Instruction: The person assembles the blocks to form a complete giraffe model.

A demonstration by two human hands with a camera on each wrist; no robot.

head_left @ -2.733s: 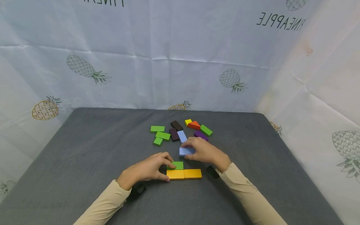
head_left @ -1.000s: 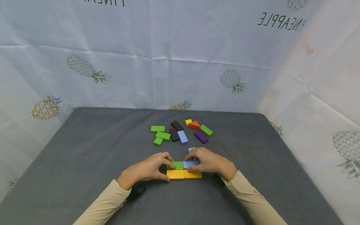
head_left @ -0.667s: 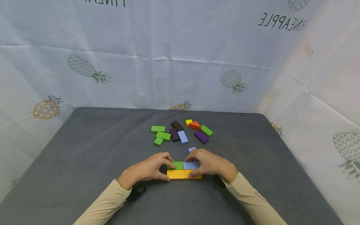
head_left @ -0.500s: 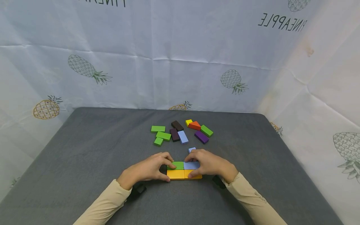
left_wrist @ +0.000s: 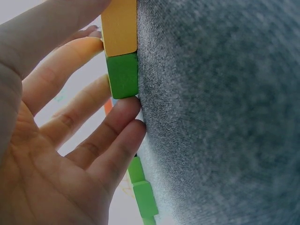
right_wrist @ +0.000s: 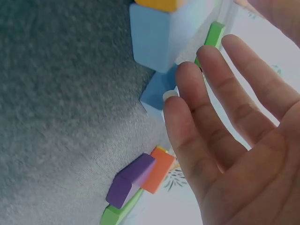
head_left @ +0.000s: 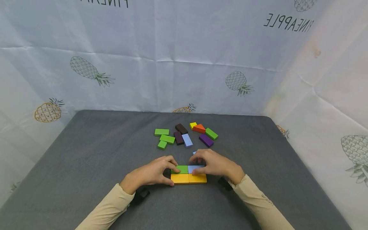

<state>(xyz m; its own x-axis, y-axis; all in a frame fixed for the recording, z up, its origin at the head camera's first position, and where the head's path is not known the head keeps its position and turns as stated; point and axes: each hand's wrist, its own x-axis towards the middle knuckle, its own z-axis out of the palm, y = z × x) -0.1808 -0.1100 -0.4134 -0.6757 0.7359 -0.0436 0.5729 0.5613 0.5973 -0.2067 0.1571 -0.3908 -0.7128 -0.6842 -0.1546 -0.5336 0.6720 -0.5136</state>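
Pinch of left hand [head_left: 150, 172] on green block [head_left: 183, 169] and yellow block [head_left: 180, 179], right hand [head_left: 217, 163] spread at blue block [head_left: 191, 168].

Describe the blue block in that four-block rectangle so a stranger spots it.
On the grey table, between the left hand and right hand, sits a four-block rectangle. The blue block is its far-right piece, beyond a yellow block and beside a green block. Other blue blocks lie farther away, outside it.

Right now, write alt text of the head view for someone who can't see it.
The left hand touches a green block, the right hand is over the blue block beside it, with two yellow blocks in front; more blocks lie beyond on the gray table.
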